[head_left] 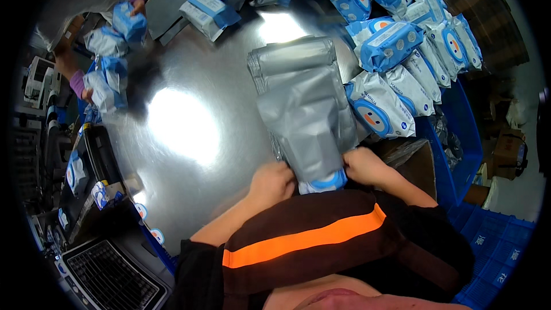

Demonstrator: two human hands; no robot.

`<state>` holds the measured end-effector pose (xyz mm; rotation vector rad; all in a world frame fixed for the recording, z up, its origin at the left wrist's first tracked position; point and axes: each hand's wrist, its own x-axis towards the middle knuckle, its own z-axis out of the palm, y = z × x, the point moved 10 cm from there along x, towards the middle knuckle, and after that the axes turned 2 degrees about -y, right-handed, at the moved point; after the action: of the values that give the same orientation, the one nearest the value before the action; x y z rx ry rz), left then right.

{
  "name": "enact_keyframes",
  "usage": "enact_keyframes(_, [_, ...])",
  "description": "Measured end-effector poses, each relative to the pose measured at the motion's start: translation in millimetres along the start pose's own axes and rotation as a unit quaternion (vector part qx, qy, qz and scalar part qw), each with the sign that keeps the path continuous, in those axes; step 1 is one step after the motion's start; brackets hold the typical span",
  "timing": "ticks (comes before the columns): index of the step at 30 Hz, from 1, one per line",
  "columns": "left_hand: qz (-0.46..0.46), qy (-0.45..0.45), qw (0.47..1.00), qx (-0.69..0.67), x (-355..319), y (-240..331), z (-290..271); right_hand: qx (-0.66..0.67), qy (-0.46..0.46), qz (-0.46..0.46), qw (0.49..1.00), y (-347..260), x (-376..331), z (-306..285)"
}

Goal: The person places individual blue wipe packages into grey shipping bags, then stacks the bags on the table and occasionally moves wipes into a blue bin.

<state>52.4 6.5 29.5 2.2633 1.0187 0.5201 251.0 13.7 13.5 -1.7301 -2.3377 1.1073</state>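
"Grey bag (307, 129), with a blue-and-white packet (324, 184) showing at its near end: how do you see the hands?"

"On my feed, the left hand (272, 183) and right hand (367, 166) curl narrow beside that end; I can't tell whether they pinch it."

"And beyond?"

"I see stacked grey bags (294, 53) beneath it on the metal table (238, 143), heaped packets (390, 46) rightward, and a co-worker's hand (138, 7) on a blue packet (127, 24) at upper left."
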Motion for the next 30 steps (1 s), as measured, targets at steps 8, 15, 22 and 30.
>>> enact_keyframes(8, [-0.255, 0.027, 0.961, -0.099, 4, -44, -15, -0.035, 0.01, 0.092, 0.995, 7, -19, -52])
enact_keyframes(15, [-0.264, 0.047, 0.958, -0.099, 9, -54, -27, 0.104, 0.131, -0.183, 0.969, -98, 4, -37])
enact_keyframes(22, [-0.356, 0.041, 0.811, -0.462, -8, -88, 11, -0.006, 0.275, -0.235, 0.932, -139, 29, -21])
enact_keyframes(30, [-0.336, 0.047, 0.809, -0.48, -7, -83, 10, 0.342, 0.04, -0.043, 0.938, 2, -43, -6])
